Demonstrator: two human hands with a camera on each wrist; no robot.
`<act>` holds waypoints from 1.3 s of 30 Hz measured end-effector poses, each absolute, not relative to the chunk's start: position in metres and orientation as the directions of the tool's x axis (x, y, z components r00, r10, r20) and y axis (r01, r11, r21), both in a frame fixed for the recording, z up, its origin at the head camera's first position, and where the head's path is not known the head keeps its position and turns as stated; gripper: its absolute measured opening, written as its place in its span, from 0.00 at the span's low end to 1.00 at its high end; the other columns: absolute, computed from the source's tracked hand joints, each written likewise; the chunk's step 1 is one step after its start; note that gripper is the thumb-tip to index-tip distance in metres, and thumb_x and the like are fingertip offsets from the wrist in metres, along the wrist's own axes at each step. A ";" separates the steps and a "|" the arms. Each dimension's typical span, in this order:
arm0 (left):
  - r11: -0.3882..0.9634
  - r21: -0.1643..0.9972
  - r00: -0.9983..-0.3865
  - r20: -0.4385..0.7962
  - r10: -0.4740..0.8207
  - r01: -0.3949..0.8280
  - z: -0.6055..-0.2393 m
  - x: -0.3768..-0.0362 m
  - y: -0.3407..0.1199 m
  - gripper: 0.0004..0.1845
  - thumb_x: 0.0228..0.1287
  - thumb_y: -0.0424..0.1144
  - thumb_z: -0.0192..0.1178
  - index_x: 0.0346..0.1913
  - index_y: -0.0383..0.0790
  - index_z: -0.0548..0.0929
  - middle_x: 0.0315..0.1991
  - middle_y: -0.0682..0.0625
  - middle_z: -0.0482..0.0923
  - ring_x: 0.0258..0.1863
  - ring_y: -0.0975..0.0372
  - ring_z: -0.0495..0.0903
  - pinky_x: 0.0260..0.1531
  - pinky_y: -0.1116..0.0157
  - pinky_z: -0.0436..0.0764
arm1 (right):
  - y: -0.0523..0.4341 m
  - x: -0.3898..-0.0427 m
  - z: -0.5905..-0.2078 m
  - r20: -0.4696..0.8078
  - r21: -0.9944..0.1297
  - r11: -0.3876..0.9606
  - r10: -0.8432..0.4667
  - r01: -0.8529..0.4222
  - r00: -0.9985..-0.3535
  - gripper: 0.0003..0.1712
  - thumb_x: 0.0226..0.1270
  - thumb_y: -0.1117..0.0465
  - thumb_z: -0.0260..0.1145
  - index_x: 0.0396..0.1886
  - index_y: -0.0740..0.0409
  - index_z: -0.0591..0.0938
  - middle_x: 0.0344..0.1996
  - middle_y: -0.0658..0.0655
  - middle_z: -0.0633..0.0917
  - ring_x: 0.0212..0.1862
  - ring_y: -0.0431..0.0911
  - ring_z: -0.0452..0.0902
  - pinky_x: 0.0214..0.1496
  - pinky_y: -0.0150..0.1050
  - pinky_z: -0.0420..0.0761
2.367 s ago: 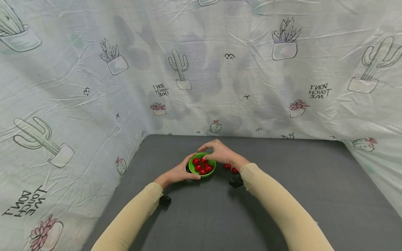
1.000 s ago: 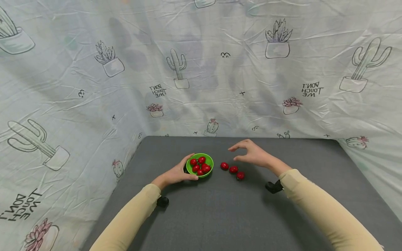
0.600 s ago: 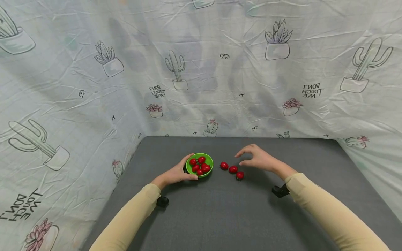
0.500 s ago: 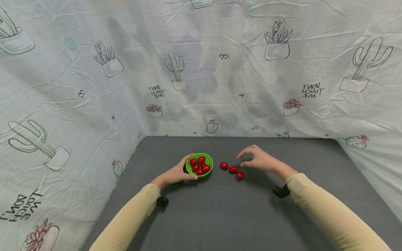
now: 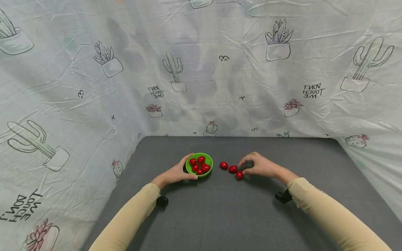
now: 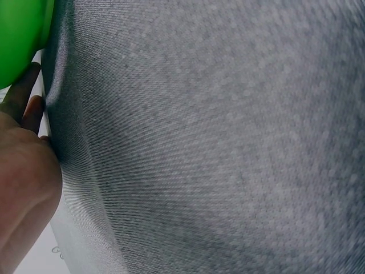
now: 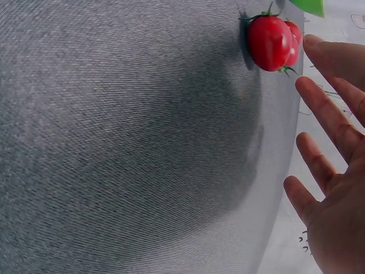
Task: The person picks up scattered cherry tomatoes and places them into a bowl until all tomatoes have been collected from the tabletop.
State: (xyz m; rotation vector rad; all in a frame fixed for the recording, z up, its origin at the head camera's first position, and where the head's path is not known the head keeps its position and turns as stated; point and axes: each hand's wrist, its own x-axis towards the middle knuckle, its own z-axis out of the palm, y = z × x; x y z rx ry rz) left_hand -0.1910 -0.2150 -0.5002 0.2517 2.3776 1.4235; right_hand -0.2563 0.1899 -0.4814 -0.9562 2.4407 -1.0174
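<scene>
At the table's middle, right hand [image 5: 260,166]: fingers loosely spread, tips just beside the nearest tomato [image 5: 239,175], not yet closed on it.
Direction: that tomato lay just left of the fingertips, nearest of three.
Row of loose tomatoes [image 5: 232,169]: ran left and slightly far toward the green bowl [image 5: 188,168].
Left hand [image 5: 176,173]: curled round the bowl's near-left rim, holding it.
Nearer hand: the right.

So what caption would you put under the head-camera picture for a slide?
Left hand holds a green bowl of tomatoes while the right hand reaches a tomato on the grey table.
</scene>
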 end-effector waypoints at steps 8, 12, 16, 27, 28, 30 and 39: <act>0.474 0.880 -0.919 -0.209 0.333 -0.029 -0.502 -0.193 -0.217 0.55 0.60 0.49 0.76 0.82 0.58 0.50 0.80 0.48 0.49 0.78 0.52 0.51 0.72 0.40 0.54 | 0.190 -0.255 -0.489 -0.050 -0.720 0.517 -0.705 -0.464 -0.708 0.14 0.65 0.56 0.76 0.50 0.48 0.88 0.53 0.48 0.84 0.66 0.60 0.63 0.63 0.65 0.67; 0.470 0.882 -0.920 -0.206 0.333 -0.027 -0.502 -0.193 -0.216 0.55 0.60 0.48 0.75 0.83 0.58 0.50 0.80 0.47 0.50 0.78 0.51 0.51 0.71 0.39 0.54 | 0.189 -0.254 -0.493 -0.055 -0.714 0.522 -0.705 -0.466 -0.707 0.14 0.64 0.55 0.76 0.49 0.45 0.88 0.53 0.47 0.84 0.66 0.58 0.64 0.64 0.63 0.67; 0.486 0.873 -0.923 -0.207 0.323 -0.026 -0.502 -0.193 -0.215 0.55 0.60 0.50 0.75 0.82 0.58 0.50 0.80 0.48 0.50 0.78 0.51 0.51 0.71 0.39 0.53 | 0.188 -0.253 -0.496 -0.059 -0.711 0.527 -0.704 -0.465 -0.708 0.15 0.63 0.56 0.77 0.50 0.43 0.88 0.54 0.47 0.84 0.65 0.58 0.65 0.63 0.63 0.68; 0.492 0.870 -0.925 -0.208 0.319 -0.026 -0.501 -0.191 -0.214 0.56 0.59 0.52 0.76 0.82 0.59 0.50 0.80 0.48 0.51 0.78 0.52 0.52 0.72 0.41 0.54 | 0.188 -0.247 -0.502 -0.033 -0.691 0.522 -0.714 -0.500 -0.700 0.16 0.61 0.54 0.79 0.48 0.42 0.88 0.50 0.44 0.84 0.62 0.55 0.66 0.61 0.60 0.70; 0.493 0.870 -0.924 -0.209 0.319 -0.027 -0.501 -0.191 -0.214 0.56 0.59 0.52 0.76 0.82 0.59 0.50 0.80 0.48 0.50 0.78 0.52 0.52 0.72 0.41 0.54 | 0.187 -0.247 -0.503 -0.025 -0.691 0.517 -0.715 -0.505 -0.698 0.16 0.61 0.54 0.79 0.48 0.42 0.88 0.50 0.44 0.84 0.62 0.55 0.66 0.60 0.59 0.70; 0.493 0.870 -0.924 -0.208 0.321 -0.025 -0.501 -0.191 -0.214 0.56 0.59 0.52 0.76 0.83 0.59 0.50 0.80 0.48 0.50 0.78 0.52 0.52 0.72 0.40 0.54 | 0.187 -0.245 -0.504 -0.013 -0.689 0.512 -0.716 -0.513 -0.698 0.16 0.60 0.54 0.79 0.48 0.43 0.88 0.50 0.44 0.85 0.60 0.54 0.67 0.59 0.58 0.71; 0.488 0.872 -0.921 -0.208 0.330 -0.023 -0.501 -0.191 -0.215 0.55 0.60 0.50 0.75 0.83 0.57 0.49 0.80 0.48 0.50 0.78 0.52 0.52 0.72 0.41 0.54 | 0.186 -0.240 -0.507 -0.009 -0.684 0.522 -0.705 -0.509 -0.710 0.16 0.61 0.55 0.79 0.49 0.42 0.88 0.50 0.43 0.85 0.58 0.51 0.69 0.58 0.55 0.72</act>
